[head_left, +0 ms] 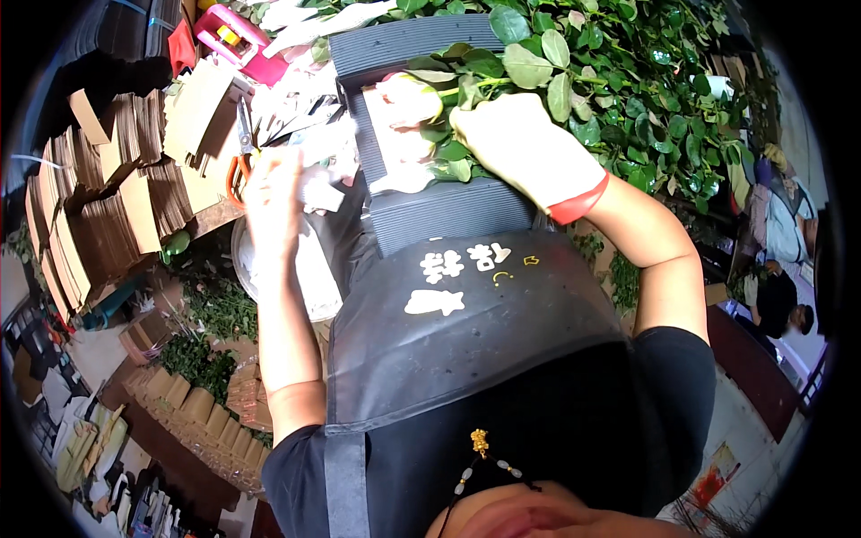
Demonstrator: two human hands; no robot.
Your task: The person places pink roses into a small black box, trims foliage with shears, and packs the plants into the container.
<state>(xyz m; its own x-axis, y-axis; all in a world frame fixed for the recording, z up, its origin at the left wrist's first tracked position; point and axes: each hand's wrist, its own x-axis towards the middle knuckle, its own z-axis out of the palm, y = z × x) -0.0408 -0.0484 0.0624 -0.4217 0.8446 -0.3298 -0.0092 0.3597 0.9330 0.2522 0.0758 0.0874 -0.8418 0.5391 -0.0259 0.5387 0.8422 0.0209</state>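
Note:
My right hand (529,151), in a pale glove with a red cuff, is closed around the stem of a rose. The pale pink and cream rose head (411,97) points left, and its leaves spread over the glove. More pale pink petals (405,160) lie just below it. These blooms rest between two ridged dark grey boards (453,217). On the left, my left hand (273,184) is overexposed and smeared, so its fingers cannot be read. Orange-handled scissors (237,177) lie beside it, and white wrapping sheets (318,166) are at its fingertips.
Leafy rose stems (628,99) pile across the back right. Stacked cardboard pieces (112,202) stand at the left. A pink plastic tape dispenser (235,43) is at the back left. Below my left forearm stands a white bucket (244,255). Another person (778,300) is far right.

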